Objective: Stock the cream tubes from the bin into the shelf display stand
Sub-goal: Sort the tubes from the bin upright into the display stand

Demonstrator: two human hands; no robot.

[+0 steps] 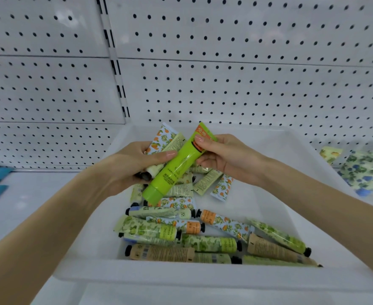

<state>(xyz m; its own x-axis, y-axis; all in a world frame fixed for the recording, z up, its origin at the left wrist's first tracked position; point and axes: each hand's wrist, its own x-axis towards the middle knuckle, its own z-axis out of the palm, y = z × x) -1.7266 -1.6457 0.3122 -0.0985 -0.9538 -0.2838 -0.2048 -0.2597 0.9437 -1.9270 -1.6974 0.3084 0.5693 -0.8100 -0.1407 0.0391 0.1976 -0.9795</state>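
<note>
Cream tubes [209,243] lie jumbled in the white bin [181,276], most toward its near end. Above the bin's far half, the left hand [128,166] grips a small bunch of patterned tubes [159,139], while the right hand [227,159] pinches the crimped end of a bright green tube [176,168], whose cap tilts down toward the bin.

Left hand [135,166] grips small tubes [161,139], right hand [227,159] pinches green tube [176,168] above bin [181,274]
</note>
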